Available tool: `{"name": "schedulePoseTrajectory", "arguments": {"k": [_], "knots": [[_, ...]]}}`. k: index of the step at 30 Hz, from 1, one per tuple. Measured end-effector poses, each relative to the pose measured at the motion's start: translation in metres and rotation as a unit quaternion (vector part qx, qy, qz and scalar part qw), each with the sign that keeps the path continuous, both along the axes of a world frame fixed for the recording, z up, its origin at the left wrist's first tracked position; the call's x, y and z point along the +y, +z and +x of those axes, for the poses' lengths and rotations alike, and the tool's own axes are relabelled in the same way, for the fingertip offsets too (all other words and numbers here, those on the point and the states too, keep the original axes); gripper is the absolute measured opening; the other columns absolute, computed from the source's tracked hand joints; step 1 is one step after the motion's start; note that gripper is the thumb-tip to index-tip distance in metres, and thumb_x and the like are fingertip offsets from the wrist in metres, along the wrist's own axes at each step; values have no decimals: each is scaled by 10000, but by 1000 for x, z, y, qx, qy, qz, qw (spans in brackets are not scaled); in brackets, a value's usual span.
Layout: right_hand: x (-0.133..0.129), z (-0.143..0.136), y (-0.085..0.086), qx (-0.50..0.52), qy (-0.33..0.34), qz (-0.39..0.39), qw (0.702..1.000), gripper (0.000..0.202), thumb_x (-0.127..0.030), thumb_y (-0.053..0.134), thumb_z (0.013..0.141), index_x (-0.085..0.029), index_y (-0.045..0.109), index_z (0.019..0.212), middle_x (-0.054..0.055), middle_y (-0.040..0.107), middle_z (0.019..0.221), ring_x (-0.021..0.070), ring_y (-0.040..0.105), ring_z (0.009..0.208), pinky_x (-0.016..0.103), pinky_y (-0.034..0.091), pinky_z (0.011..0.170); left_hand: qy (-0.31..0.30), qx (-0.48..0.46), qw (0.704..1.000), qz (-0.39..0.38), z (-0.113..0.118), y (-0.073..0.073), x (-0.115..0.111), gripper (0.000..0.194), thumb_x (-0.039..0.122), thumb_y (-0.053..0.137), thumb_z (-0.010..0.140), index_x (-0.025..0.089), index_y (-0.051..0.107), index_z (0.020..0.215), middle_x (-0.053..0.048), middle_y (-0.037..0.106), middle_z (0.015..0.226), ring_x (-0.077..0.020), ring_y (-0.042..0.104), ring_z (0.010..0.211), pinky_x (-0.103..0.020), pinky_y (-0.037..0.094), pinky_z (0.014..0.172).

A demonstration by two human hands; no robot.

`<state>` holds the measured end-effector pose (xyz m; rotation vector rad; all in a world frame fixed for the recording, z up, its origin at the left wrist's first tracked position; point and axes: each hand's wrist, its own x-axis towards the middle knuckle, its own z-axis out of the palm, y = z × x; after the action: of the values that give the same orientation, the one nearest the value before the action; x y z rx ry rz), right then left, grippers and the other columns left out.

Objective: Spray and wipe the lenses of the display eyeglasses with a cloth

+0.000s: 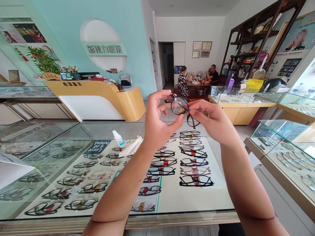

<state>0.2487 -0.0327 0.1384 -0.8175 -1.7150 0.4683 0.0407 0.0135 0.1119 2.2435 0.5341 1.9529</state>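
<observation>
Above the far edge of a glass display case, a pair of round dark-framed glasses is held up in both hands. My left hand has its thumb and fingers around the left side of the frame, at the lens rim and hinge. My right hand pinches the glasses near the bridge, and its fingers partly hide the other lens. Below, rows of glasses lie in the case. A white spray bottle and a pale cloth rest on the glass top, left of my left forearm.
Another glass case stands at the right. A wooden counter with a plant is at the back left. Two people sit at a far table, near a dark shelf. A white object juts in at the left edge.
</observation>
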Motion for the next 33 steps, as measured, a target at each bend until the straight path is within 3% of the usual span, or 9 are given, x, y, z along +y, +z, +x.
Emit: {"name": "schedulePoseTrajectory", "arguments": {"k": [6,11,16,18,20,21,24,30,33], "knots": [[0,2,2,42,54,-69,995,164,-381,759,987,-233,811,938,15,732,880,180,596,829,337,484,773,-70,-8,997,-7,-2,0,9,723,460,932,939,408,514,1527,-77,652,1424,-238,800,1138,-401,677,911],[1,-1,3,80,65,-83,991,156,-381,802,919,-231,805,881,8,713,832,172,560,803,321,456,735,-67,-15,998,8,1,-1,10,729,475,941,935,425,520,1527,-77,634,1429,-234,784,1141,-402,674,915],[6,-5,-1,95,9,-51,994,156,-362,774,940,-227,804,868,3,711,801,163,570,754,327,456,707,10,-35,999,27,5,1,-1,678,448,926,941,381,548,1500,-91,653,1442,-230,761,1141,-372,639,875],[7,-8,-3,103,-48,-9,994,149,-336,750,963,-226,809,882,13,751,841,169,615,765,345,500,742,79,-66,992,67,6,3,-8,487,417,906,950,317,654,1355,-72,703,1259,-205,724,1038,-356,606,838],[7,-12,-6,99,-102,48,989,130,-304,735,979,-229,819,915,34,810,941,194,698,850,382,560,842,117,-64,989,72,8,4,-15,190,362,849,992,271,741,1118,-14,673,930,-160,633,815,-322,542,729],[7,-14,-8,90,-121,77,986,122,-292,730,986,-232,823,934,47,835,1006,210,736,916,404,581,902,113,-51,991,47,10,4,-17,102,342,819,1014,259,760,1018,16,606,785,-143,562,710,-308,494,660],[5,-23,-11,48,-141,133,980,119,-264,717,1003,-248,833,978,65,867,1127,247,794,1071,438,608,1003,55,-27,995,-78,14,2,-20,164,377,802,1035,254,823,928,54,471,599,-121,409,567,-290,356,531],[2,-34,-14,-31,-169,168,971,178,-233,682,1040,-262,856,1062,95,876,1267,310,816,1199,525,626,1062,-12,-76,978,-194,14,2,-9,297,559,891,950,263,892,934,11,608,648,-140,489,625,-289,349,522],[-3,-39,-16,-67,-180,162,968,236,-238,657,1053,-270,864,1163,104,863,1351,339,808,1266,574,616,1100,-33,-87,971,-218,10,2,-5,342,601,926,904,264,882,937,23,557,631,-127,436,599,-285,308,510]]}}
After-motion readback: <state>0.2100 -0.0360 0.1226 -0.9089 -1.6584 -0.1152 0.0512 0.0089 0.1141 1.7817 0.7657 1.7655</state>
